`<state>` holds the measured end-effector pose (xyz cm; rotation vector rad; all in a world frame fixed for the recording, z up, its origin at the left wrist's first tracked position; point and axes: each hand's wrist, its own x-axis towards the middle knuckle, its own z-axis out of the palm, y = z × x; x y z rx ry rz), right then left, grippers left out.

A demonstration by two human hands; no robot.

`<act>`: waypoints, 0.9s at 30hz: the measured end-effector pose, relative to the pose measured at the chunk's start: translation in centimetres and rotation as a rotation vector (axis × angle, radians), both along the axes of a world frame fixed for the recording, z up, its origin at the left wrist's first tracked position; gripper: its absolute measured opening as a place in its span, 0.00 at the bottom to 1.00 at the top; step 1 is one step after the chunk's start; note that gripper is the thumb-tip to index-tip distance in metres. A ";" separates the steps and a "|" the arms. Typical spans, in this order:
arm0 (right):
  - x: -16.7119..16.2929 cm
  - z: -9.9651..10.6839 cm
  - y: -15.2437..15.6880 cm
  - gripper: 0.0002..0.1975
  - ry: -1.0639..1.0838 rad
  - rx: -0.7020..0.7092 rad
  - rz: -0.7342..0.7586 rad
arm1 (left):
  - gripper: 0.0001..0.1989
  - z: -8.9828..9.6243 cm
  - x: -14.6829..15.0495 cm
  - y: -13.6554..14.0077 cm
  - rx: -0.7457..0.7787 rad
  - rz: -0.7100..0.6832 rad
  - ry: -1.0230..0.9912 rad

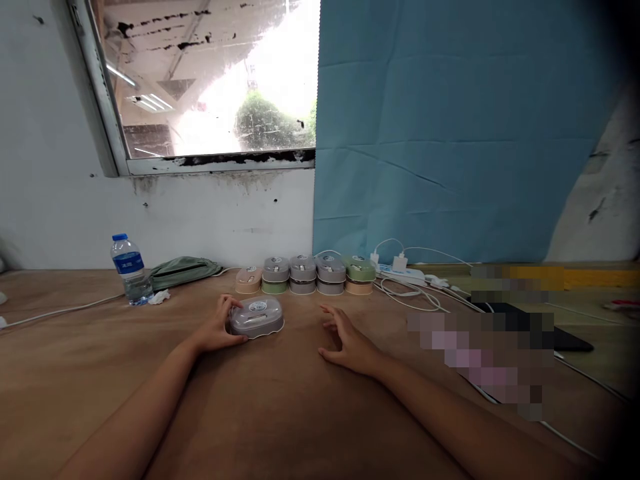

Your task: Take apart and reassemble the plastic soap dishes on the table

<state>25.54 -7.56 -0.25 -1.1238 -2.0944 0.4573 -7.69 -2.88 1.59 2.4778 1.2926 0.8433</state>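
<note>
My left hand [225, 329] is wrapped around the left end of a grey oval lidded box [257, 316], its thumb along the front edge and its fingers at the back. The box, like a small lunch box, rests on the brown table and has a round white label on its glossy lid. To the right of it, my right hand [347, 340] is apart from the box, fingers spread and nothing in them. Behind, similar oval boxes stand in a row: a single orange one [249, 281] and several stacked pairs in grey [303, 268], green [360, 268] and orange.
A water bottle [131, 270] and a green pouch [185, 270] stand back left, with crumpled tissue [160, 297] beside them. A power strip [403, 273] with plugs and white cables [415, 303] lies back right. Blurred-out items and a dark flat object [575, 339] lie further right.
</note>
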 end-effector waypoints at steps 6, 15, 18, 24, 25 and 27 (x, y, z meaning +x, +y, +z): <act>0.1 0.0 0.2 0.38 -0.026 -0.004 -0.019 | 0.39 -0.5 0.1 0.2 -0.119 -0.029 -0.057; 0.1 1.0 -0.2 0.18 -0.244 0.015 -0.010 | 0.38 0.3 0.5 0.0 -0.248 -0.036 -0.270; 0.0 1.0 -0.2 0.17 -0.261 0.023 -0.010 | 0.37 0.2 -0.2 0.5 -0.246 -0.049 -0.459; 0.0 1.2 -0.4 0.15 -0.279 0.032 -0.007 | 0.36 -0.8 0.4 4.5 0.160 0.446 -0.808; 0.0 1.2 -0.5 0.14 -0.277 0.031 -0.007 | 0.35 -0.9 0.8 5.5 0.230 0.545 -0.810; 0.0 1.3 -0.7 0.14 -0.271 0.028 -0.005 | 0.34 -1.1 1.8 7.7 0.327 0.680 -0.801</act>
